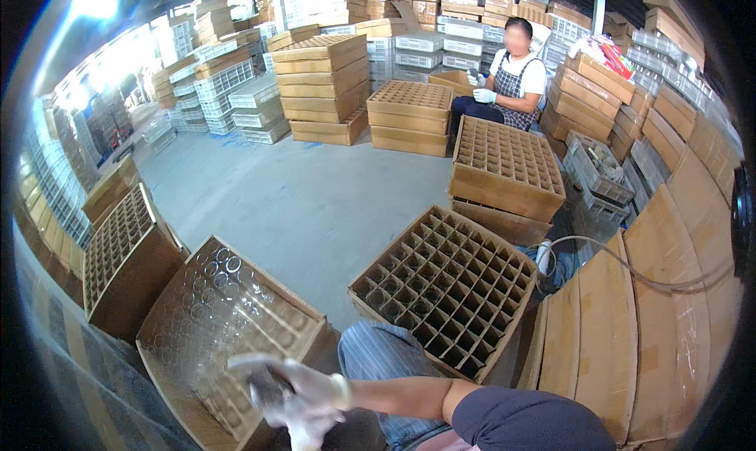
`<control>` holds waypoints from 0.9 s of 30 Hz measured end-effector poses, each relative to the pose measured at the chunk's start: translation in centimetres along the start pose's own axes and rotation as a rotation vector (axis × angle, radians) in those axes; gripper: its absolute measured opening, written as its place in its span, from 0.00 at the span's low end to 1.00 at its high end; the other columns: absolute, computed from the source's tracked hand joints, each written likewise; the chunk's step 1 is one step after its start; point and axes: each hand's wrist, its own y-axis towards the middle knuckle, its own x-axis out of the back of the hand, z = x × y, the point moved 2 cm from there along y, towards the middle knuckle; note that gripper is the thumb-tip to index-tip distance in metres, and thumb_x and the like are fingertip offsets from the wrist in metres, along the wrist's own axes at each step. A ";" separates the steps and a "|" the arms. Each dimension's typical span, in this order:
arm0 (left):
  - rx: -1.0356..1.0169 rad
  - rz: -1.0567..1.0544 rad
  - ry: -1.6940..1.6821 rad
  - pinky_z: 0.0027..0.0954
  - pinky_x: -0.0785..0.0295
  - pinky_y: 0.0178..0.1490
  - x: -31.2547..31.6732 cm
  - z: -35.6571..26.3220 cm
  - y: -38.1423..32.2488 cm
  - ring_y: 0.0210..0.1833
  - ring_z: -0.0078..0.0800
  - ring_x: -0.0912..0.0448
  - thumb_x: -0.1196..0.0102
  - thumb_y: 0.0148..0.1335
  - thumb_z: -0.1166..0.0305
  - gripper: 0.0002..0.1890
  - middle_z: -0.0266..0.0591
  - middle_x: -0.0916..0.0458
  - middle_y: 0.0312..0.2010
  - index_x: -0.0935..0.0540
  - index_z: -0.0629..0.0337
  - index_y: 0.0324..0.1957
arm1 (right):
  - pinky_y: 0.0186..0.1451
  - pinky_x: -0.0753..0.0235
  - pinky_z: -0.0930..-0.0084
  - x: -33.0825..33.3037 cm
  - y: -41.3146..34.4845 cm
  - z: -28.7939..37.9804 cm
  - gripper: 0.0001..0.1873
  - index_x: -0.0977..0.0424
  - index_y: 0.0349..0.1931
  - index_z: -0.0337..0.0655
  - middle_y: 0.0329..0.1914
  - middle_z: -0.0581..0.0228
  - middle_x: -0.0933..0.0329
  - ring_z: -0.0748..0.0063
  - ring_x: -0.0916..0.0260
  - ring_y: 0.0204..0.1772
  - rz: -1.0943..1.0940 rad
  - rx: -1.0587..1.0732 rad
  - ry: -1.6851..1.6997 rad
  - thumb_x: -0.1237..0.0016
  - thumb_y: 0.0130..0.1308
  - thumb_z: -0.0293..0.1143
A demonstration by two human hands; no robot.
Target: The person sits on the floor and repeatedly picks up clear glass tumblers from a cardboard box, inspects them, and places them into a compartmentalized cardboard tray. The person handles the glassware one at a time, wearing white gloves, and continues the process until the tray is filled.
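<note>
My right hand (310, 386), in a white glove, reaches across from the right and is blurred. Its fingers are around a shiny, dark-looking object, apparently a clear glass (270, 387). Just below, at the picture's bottom edge, a second white-gloved shape appears to be my left hand (307, 432); its fingers and any hold are unclear. Both are beside the near edge of an open cardboard box (322, 327) with rows of clear glasses (227, 268) at its far side. To the right of my knee stands a cardboard box with dividers (452, 280), with glassware visible in several cells.
Divided cartons (121, 244) stand at left, and more (508, 162) are stacked at right. A co-worker (514, 85) in a checked apron and gloves sits behind stacked cartons. Cardboard sheets (596, 333) and a cable (638, 274) lie at right; plastic crates (257, 105) are stacked at the back.
</note>
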 end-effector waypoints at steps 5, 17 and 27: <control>-0.075 -0.068 -0.196 0.36 0.19 0.53 1.5 6.0 -0.3 0.50 0.31 0.18 0.30 0.58 0.74 0.30 0.44 0.19 0.50 0.29 0.64 0.61 | 0.49 0.21 0.69 -1.5 -0.4 -1.9 0.41 0.37 0.71 0.47 0.42 0.69 0.21 0.75 0.21 0.42 -0.073 -0.007 -0.165 0.35 0.56 0.30; -0.389 0.226 -0.031 0.28 0.20 0.42 1.9 -1.1 -4.7 0.40 0.23 0.19 0.26 0.50 0.77 0.37 0.35 0.17 0.44 0.28 0.61 0.63 | 0.46 0.19 0.77 -3.9 0.8 -1.3 0.38 0.33 0.67 0.33 0.49 0.61 0.21 0.75 0.21 0.43 0.336 -0.282 0.922 0.30 0.58 0.33; -0.149 -0.278 -0.150 0.29 0.19 0.43 3.4 -0.1 -3.4 0.39 0.23 0.17 0.21 0.51 0.65 0.35 0.40 0.15 0.38 0.25 0.64 0.58 | 0.40 0.17 0.72 -2.9 1.4 -2.9 0.25 0.30 0.61 0.35 0.41 0.58 0.17 0.67 0.17 0.40 -0.223 -0.454 0.132 0.39 0.65 0.24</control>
